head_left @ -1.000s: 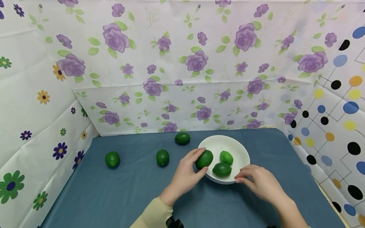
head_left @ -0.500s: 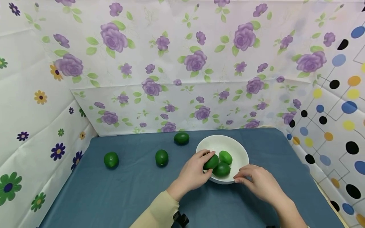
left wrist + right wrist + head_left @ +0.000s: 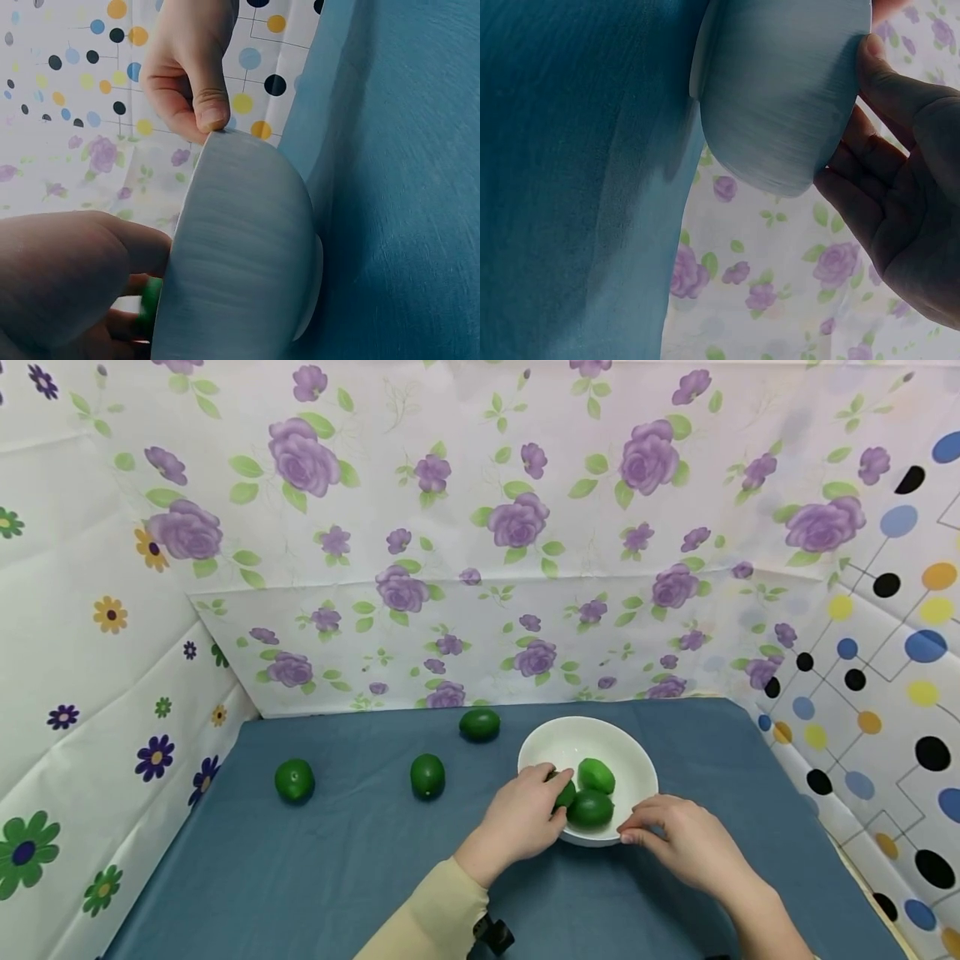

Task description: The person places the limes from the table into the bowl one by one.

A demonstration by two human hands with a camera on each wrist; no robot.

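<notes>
A white bowl (image 3: 558,739) stands at the right of the blue cloth in the head view. Inside it lie a dark green lime (image 3: 591,810) and a smaller, brighter green lime (image 3: 597,775). My left hand (image 3: 521,817) reaches over the bowl's near left rim, its fingers curled round another dark lime (image 3: 567,795) low in the bowl, beside the other two; the hand hides much of that fruit. With thumb and fingers my right hand (image 3: 684,842) pinches the rim at the near right. From the left wrist, the bowl's outer side (image 3: 240,240) and a sliver of the held lime (image 3: 150,304) show.
Three more dark limes lie on the blue cloth (image 3: 337,877): a far-left lime (image 3: 295,781), a middle lime (image 3: 427,777) and a back lime (image 3: 480,724) left of the bowl. Patterned sheets (image 3: 450,527) enclose the back and both sides.
My left hand has moved right and down into the bowl, carrying the lime from the left rim to beside the other fruit. The right hand keeps its hold on the rim.
</notes>
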